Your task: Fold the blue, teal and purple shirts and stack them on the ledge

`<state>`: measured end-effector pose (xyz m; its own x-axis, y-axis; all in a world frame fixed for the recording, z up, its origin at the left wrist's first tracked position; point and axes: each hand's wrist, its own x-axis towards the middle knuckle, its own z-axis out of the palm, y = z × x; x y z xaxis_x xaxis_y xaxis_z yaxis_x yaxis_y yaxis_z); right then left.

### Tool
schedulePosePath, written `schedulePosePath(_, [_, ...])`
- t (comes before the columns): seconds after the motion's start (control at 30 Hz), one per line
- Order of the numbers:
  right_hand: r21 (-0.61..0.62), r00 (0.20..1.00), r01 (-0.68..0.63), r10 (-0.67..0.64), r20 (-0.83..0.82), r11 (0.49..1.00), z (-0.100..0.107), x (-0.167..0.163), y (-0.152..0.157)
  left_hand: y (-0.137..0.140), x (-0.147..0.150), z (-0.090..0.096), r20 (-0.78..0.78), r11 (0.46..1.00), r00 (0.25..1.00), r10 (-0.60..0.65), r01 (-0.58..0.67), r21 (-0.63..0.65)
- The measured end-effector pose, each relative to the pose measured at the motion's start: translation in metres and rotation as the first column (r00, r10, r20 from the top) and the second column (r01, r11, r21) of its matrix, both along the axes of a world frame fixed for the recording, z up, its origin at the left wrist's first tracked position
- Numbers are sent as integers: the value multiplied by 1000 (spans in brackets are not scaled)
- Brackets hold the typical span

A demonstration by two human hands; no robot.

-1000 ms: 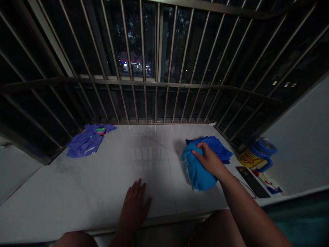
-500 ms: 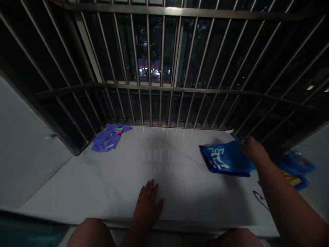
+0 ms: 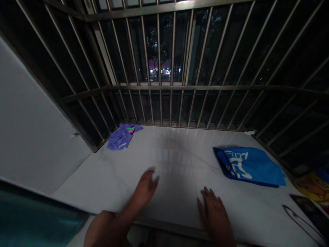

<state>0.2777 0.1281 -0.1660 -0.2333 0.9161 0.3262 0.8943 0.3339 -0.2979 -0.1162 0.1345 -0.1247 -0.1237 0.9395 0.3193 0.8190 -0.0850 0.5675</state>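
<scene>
Over the pale marble-look ledge (image 3: 164, 202), my left hand (image 3: 146, 185) is empty, its thumb apart from the fingers. To its right is my right hand (image 3: 214, 211), also empty, with fingers spread near the ledge's front edge. A folded blue cloth bag or garment (image 3: 253, 166) with white lettering lies flat beyond my right hand, a darker blue layer under it. At the far left, a crumpled purple cloth (image 3: 122, 137) with green and pink spots rests by the bars. Neither hand touches either cloth.
Metal bars (image 3: 195, 87) enclose the back and sides, before a dark window. At right lie a dark flat object with a looped cord (image 3: 295, 216) and a yellow patterned item (image 3: 312, 187). A small white scrap (image 3: 250, 132) sits at the back right. Teal fabric (image 3: 33, 216) hangs lower left.
My right hand has let go of the blue cloth and drawn back left and toward me. The blue cloth now lies flat. My left hand has lifted slightly, and the view has turned.
</scene>
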Motion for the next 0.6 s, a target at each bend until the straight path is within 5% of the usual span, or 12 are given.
schedulePosePath(0.1, [-5,1000,14,-14,22,1000,7,-1,1,52,-69,37,-80,954,955,286,-291,-66])
schedulePosePath(0.27, [1,999,9,-10,44,1000,14,-3,0,121,-151,69,-151,876,884,442,-462,-137])
schedulePosePath(0.43, [-5,999,19,-19,46,1000,17,-4,-3,140,-142,44,-255,819,854,453,-512,-259])
schedulePosePath(0.6, [2,998,13,-13,55,1000,21,-4,-3,113,-109,13,-339,851,866,368,-460,-253])
